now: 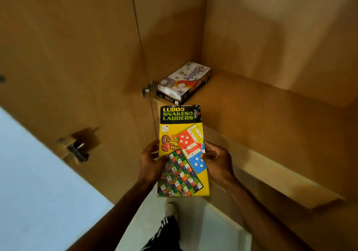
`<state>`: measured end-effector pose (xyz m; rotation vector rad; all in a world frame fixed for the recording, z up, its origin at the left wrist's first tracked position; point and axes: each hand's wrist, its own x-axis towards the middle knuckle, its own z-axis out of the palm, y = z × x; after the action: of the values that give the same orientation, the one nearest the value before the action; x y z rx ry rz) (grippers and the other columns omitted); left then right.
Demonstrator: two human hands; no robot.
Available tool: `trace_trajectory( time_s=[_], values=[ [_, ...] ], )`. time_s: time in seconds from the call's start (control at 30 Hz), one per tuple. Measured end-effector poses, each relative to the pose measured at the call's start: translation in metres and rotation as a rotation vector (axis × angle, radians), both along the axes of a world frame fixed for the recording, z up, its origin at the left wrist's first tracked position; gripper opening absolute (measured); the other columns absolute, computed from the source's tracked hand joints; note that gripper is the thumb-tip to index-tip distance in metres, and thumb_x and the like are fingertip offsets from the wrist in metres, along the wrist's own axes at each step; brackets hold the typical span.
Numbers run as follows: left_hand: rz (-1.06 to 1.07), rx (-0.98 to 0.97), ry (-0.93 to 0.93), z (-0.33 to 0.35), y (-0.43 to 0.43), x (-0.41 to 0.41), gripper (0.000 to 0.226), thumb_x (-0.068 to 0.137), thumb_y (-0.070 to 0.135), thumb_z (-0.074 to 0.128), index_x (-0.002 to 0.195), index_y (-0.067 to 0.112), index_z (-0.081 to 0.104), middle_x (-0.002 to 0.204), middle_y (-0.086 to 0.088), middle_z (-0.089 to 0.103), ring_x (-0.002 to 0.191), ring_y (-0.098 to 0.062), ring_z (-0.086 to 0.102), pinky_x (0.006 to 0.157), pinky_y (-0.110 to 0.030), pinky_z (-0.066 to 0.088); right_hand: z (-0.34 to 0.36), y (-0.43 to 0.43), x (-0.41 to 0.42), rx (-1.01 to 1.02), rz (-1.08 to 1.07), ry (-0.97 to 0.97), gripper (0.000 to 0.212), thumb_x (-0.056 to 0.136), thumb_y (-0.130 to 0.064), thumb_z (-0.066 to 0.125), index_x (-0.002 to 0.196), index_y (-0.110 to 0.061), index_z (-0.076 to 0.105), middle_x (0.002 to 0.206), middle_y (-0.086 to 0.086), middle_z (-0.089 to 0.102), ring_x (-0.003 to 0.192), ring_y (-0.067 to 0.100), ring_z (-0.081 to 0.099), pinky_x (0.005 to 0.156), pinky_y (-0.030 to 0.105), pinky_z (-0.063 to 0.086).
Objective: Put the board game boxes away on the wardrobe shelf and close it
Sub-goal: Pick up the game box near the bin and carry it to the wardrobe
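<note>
The yellow cardboard Ludo and Snakes and Ladders box [183, 151] hides the fingers of both hands beneath it. The purple-and-white game box [183, 83] on the wooden wardrobe shelf [251, 103] is too blurred to read. The open wardrobe door's metal latch [74, 148] is motion-smeared.

A pale blue surface [38, 173] fills the 8 o'clock corner, blurred and featureless; whether it is floor or wall cannot be told. At 6 o'clock lies a strip of white floor [215, 229], its right side shaded grey. On that floor, just left of centre, stands a white shoe [170, 210], toe pointing to 12 o'clock. Below it comes a black trouser leg [166, 233] with white stripes.
</note>
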<state>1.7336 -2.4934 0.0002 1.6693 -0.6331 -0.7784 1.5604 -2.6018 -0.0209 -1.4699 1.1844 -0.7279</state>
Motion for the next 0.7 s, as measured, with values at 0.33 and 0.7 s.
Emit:
trace_trajectory(
  time_s=[0.33, 0.7],
  values=[
    [-0.081, 0.021, -0.108, 0.02, -0.227, 0.096, 0.047, 0.081, 0.002, 0.07, 0.125, 0.017, 0.059, 0.111, -0.002, 0.068, 0.085, -0.02, 0.069, 0.052, -0.02, 0.053, 0.027, -0.215, 0.097, -0.068, -0.011, 0.052, 0.029, 0.088, -0.001, 0.063, 0.112, -0.015, 0.072, 0.104, 0.004, 0.075, 0.095, 0.019, 0.072, 0.083, 0.045, 0.06],
    [-0.551, 0.334, -0.903, 0.061, -0.316, 0.156, 0.089, 0.053, 0.057, 0.085, 0.133, 0.028, 0.058, 0.151, -0.002, 0.038, 0.14, -0.024, 0.033, 0.114, -0.026, 0.023, 0.038, -0.32, 0.119, -0.064, 0.119, 0.009, 0.041, 0.085, -0.003, 0.069, 0.124, -0.016, 0.063, 0.12, 0.004, 0.068, 0.104, 0.015, 0.067, 0.081, 0.038, 0.06]
  ],
)
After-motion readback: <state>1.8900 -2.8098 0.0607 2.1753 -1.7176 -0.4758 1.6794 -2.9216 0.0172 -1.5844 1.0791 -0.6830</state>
